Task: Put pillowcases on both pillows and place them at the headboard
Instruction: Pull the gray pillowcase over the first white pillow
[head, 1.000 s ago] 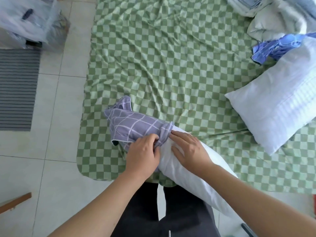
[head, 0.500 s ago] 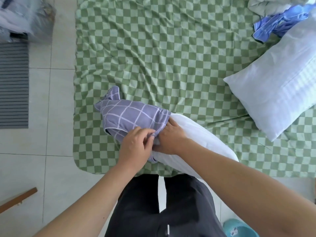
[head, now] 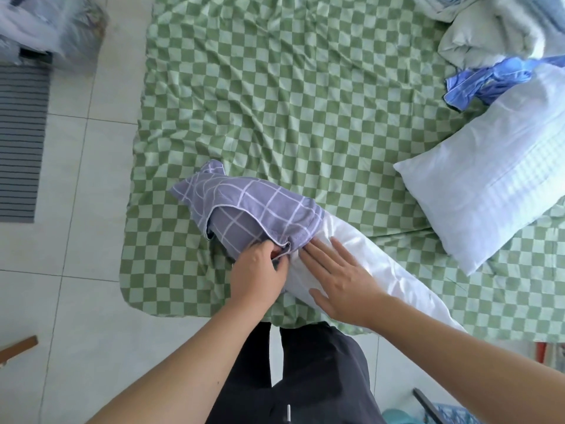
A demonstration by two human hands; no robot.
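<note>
Head view: green-checked bed [head: 275, 96], tiled floor [head: 85, 270]

A home bedroom: a bed under a rumpled green-and-white checked sheet [head: 290, 96] fills the middle, a bare white pillow [head: 495, 191] lies at three o'clock, crumpled pale bedding [head: 495, 35] at one o'clock, and a grey striped mat [head: 21, 142] on pale floor tiles [head: 76, 301] at nine o'clock.
</note>
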